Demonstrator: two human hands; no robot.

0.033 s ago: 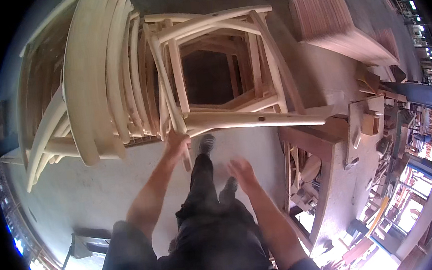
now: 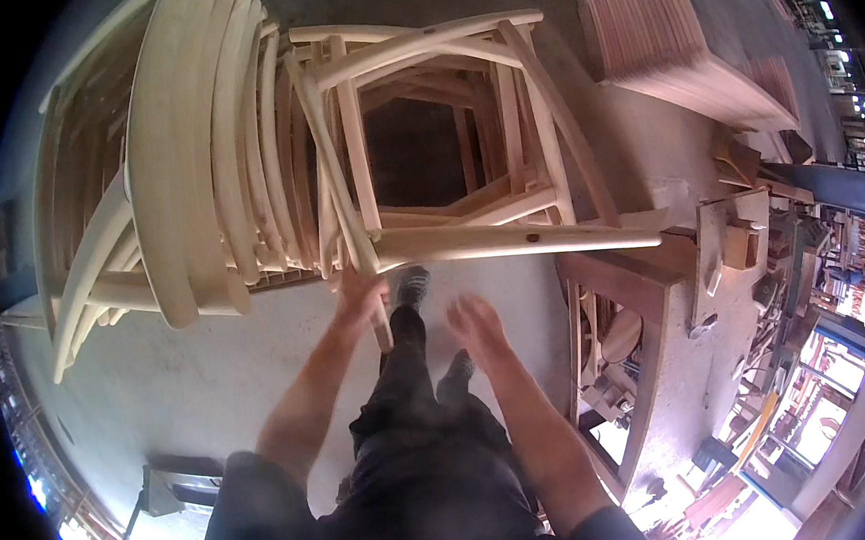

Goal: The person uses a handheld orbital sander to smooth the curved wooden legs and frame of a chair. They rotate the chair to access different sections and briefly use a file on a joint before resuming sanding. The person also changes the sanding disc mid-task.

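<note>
The pale, angular wooden frame [image 2: 491, 241], judged stiff, fairly light and best lifted by opposite bars, was supported atop nested wooden frames [image 2: 464, 147], its near-left end gripped by the curled left hand [image 2: 362, 293], while nothing was held in the half-open right hand [image 2: 477, 325].

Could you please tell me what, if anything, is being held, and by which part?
The left hand appears closed around a slanted bar of the wooden frame, near that bar's lower end in this view; the right hand is empty.
</note>
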